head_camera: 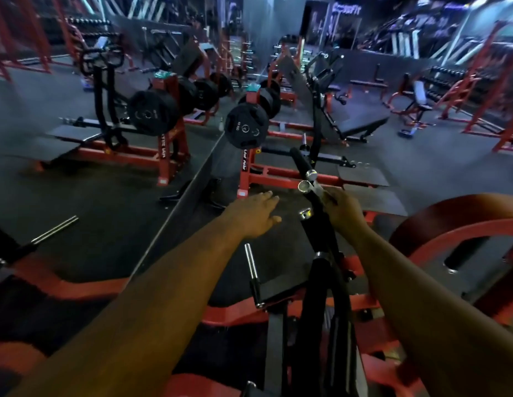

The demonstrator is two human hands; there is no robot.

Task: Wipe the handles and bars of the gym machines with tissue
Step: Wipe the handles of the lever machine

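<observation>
A black machine handle with chrome end caps rises in front of me from a black upright. My right hand is against the handle's right side just below the caps, fingers curled. A pale scrap of tissue shows between its fingertips and the bar. My left hand hovers to the left of the handle, palm down, fingers relaxed and spread, holding nothing and touching nothing.
A chrome peg sticks up below my left hand. Black weight plates hang on a red rack ahead. A wall mirror covers the left side. A curved red frame stands at the right, with benches and racks beyond.
</observation>
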